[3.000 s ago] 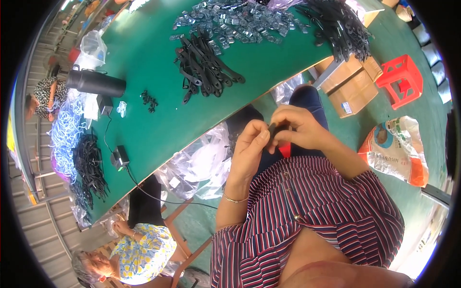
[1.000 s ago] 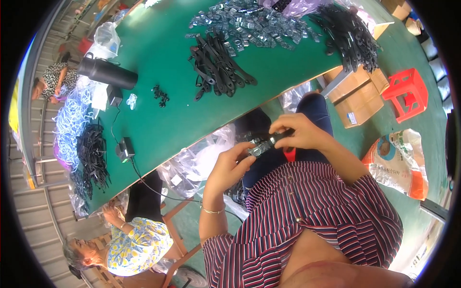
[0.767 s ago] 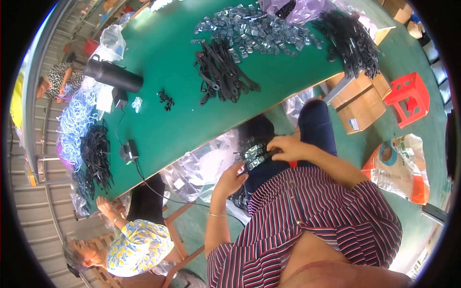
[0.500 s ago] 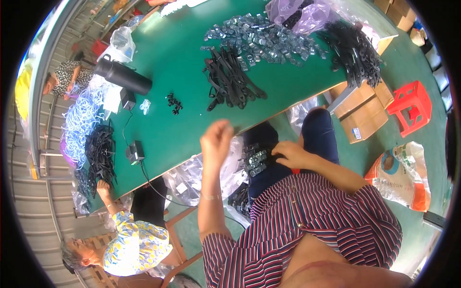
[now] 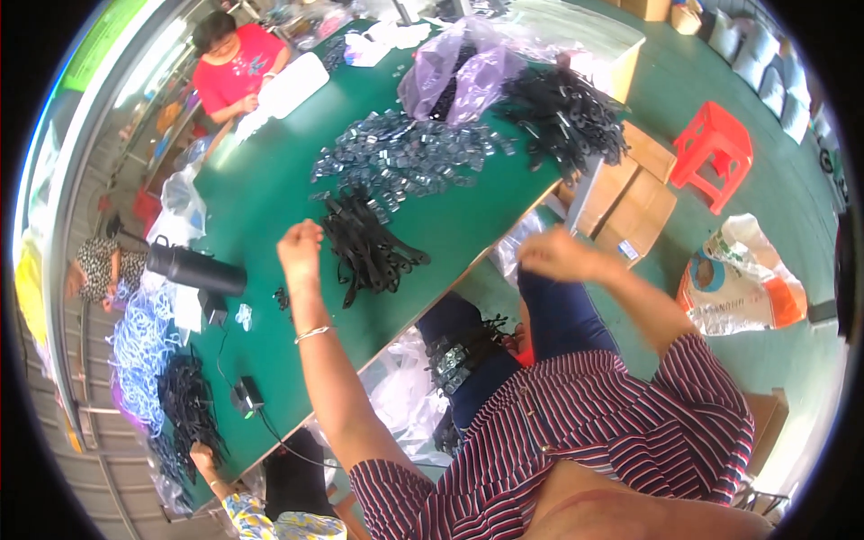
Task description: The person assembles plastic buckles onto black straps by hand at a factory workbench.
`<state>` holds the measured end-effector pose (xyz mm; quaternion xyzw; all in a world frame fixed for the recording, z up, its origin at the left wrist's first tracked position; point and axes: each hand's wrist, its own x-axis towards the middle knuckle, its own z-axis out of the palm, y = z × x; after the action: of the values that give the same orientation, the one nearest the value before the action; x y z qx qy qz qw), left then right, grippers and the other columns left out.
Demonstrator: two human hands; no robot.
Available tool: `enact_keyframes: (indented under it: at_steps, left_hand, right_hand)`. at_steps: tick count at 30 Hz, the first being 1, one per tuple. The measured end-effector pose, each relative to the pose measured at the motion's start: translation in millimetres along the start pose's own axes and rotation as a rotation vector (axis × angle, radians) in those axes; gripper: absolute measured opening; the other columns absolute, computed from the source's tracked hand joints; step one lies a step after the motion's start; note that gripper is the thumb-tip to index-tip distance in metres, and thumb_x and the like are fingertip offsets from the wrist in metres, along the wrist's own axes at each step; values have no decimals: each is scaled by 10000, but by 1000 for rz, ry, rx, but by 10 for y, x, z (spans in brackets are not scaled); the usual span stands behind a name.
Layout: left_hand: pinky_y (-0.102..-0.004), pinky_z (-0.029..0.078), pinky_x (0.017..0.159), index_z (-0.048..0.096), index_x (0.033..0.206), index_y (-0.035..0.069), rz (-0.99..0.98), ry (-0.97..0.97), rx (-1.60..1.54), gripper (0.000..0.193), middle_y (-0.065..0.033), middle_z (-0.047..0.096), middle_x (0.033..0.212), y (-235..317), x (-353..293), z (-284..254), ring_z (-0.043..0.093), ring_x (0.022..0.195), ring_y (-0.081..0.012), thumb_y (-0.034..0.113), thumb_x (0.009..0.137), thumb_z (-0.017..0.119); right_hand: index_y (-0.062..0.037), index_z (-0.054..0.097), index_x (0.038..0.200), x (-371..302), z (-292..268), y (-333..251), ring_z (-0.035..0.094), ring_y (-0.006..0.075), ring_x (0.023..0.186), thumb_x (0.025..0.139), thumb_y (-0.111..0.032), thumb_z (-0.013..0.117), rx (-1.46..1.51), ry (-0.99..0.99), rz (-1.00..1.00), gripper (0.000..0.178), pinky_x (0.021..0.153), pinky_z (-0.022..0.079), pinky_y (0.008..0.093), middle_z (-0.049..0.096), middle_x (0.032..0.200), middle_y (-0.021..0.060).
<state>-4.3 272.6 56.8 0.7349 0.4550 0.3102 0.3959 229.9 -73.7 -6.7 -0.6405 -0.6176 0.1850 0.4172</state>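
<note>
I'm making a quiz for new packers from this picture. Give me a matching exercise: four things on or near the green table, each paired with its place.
Things:
1. black straps
2. metal buckles
3. red stool
4. black cylinder

Places:
A. on the floor, right of the table
B. lying at the table's left side
C. beside the left hand
D. spread mid-table, below the purple bag

Pairs: 1-C, 2-D, 3-A, 4-B
</note>
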Motion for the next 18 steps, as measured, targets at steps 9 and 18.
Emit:
enact_keyframes:
  at_steps: [9,18]
  left_hand:
    - [-246,450,497,604,983,-35,15,80,291,401,-81,620,809,-723,26,249,582,687,-157,229,706,724]
    - [-212,441,497,553,1066,-65,-295,-134,-19,431,-88,613,882,-314,-211,41,570,686,-121,130,715,707]
  right_hand:
    - [-34,577,896,875,-916,481,586,321,824,755,-145,590,-674,449,117,180,723,476,400,584,859,139]
    - [-5,604,996,1715,-1022,684,568,330,1011,799,-308,600,-680,230,656,361,844,468,404,596,1056,190]
